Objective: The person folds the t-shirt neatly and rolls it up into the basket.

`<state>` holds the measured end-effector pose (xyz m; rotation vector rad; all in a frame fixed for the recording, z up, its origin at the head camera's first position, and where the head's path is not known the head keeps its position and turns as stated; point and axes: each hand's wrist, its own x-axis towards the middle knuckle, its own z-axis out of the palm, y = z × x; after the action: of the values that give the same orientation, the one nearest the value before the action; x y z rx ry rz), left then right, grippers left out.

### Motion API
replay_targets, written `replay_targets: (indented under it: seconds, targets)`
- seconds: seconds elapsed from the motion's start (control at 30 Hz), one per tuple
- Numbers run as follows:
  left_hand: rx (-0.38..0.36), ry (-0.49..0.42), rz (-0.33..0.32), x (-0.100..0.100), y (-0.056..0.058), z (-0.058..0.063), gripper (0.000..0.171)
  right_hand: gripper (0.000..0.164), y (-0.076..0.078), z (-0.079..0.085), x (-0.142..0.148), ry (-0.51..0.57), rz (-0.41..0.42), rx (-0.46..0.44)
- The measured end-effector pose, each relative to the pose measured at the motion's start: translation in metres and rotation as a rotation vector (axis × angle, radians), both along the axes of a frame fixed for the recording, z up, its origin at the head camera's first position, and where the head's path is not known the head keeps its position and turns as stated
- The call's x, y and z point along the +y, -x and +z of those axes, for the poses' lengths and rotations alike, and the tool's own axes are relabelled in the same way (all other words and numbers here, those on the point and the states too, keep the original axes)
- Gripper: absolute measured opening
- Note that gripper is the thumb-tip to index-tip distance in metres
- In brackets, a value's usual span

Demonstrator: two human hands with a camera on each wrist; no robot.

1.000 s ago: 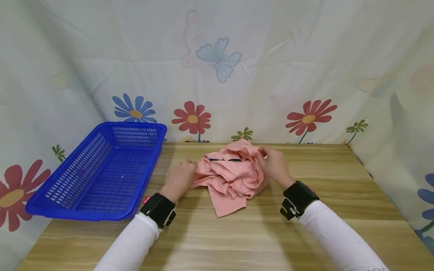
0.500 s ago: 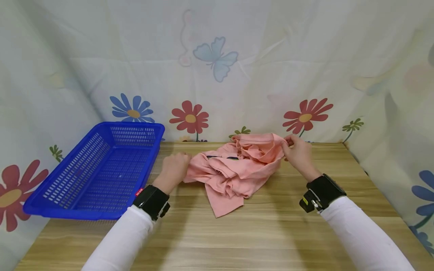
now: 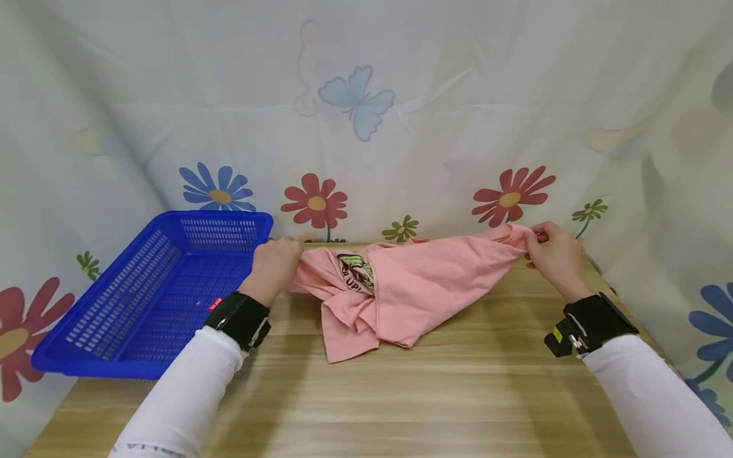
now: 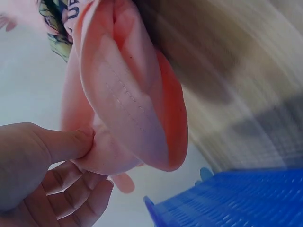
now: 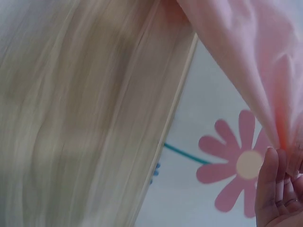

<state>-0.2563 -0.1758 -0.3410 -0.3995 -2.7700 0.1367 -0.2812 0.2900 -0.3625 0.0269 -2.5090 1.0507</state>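
A pink T-shirt with a green and dark printed picture and lettering is stretched sideways between both hands. My left hand pinches its left end between thumb and fingers, beside the basket's right rim. In the left wrist view, the stitched hem hangs in an open loop next to the thumb. On the other side, my right hand pinches the gathered right end, raised above the table's back edge. Lower folds of the cloth hang down at the middle left, close over the tabletop.
A blue plastic basket with slotted walls stands on the left of the wooden table. Behind the table hangs a pale curtain printed with flowers and a butterfly, which also closes off both sides.
My right hand has moved far to the right with its end of the T-shirt, and my left hand slightly left and up. The bunched cloth has spread out, uncovering the print.
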Motion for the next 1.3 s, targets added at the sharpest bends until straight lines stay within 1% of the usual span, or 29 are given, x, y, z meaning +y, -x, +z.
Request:
replay_targets:
  seconds: [0.07,0.1,0.13,0.23,0.27,0.3,0.33,0.37,0.47,0.5,0.57,0.67,0.73,0.93,1.03,1.2,1.3]
  targets:
    - [-0.020,-0.006,0.011,-0.002,0.004,0.004,0.020,0.039,-0.009,0.008,-0.001,-0.046,-0.034,-0.025]
    - [-0.031,-0.009,0.017,-0.004,0.006,0.007,0.020,0.039,-0.010,0.009,0.001,-0.053,-0.045,-0.036]
    - [-0.037,-0.011,0.024,-0.005,0.008,0.009,0.020,0.039,-0.009,0.006,0.006,-0.058,-0.060,-0.040]
    - [-0.054,-0.015,0.035,-0.010,0.014,0.018,0.017,0.039,-0.009,0.004,0.018,-0.079,-0.075,-0.057]
    - [-0.056,-0.015,0.039,-0.011,0.016,0.020,0.016,0.040,-0.007,0.000,0.024,-0.080,-0.077,-0.050]
    - [-0.059,-0.017,0.043,-0.013,0.018,0.023,0.016,0.040,-0.001,-0.007,0.034,-0.059,-0.073,-0.038]
    - [-0.062,-0.020,0.047,-0.015,0.020,0.024,0.015,0.039,0.002,-0.011,0.040,-0.054,-0.086,-0.043]
    - [-0.068,-0.021,0.049,-0.017,0.022,0.025,0.015,0.038,0.000,-0.009,0.041,-0.062,-0.085,-0.056]
    - [-0.072,-0.027,0.057,-0.021,0.026,0.026,0.016,0.040,0.000,-0.013,0.051,-0.079,-0.088,-0.054]
    - [-0.074,-0.029,0.062,-0.022,0.027,0.026,0.016,0.040,-0.002,-0.011,0.052,-0.095,-0.095,-0.064]
    - [-0.076,-0.023,0.071,-0.023,0.028,0.025,0.016,0.042,-0.014,0.000,0.047,-0.154,-0.101,-0.081]
    - [-0.076,-0.020,0.090,-0.024,0.030,0.025,0.016,0.040,-0.020,0.004,0.049,-0.183,-0.124,-0.092]
    - [-0.076,-0.019,0.096,-0.024,0.032,0.023,0.016,0.038,-0.022,0.004,0.050,-0.192,-0.131,-0.091]
    - [-0.100,-0.003,0.113,-0.019,0.033,0.019,0.015,0.032,-0.020,-0.005,0.050,-0.228,-0.114,-0.080]
    - [-0.092,0.004,0.119,-0.019,0.032,0.016,0.017,0.031,-0.017,-0.009,0.047,-0.270,-0.122,-0.064]
    - [-0.065,0.019,0.097,-0.016,0.029,0.015,0.019,0.025,-0.012,-0.011,0.041,-0.368,-0.132,-0.009]
    - [-0.058,0.035,0.067,-0.014,0.025,0.015,0.021,0.025,-0.010,-0.009,0.034,-0.380,-0.111,0.003]
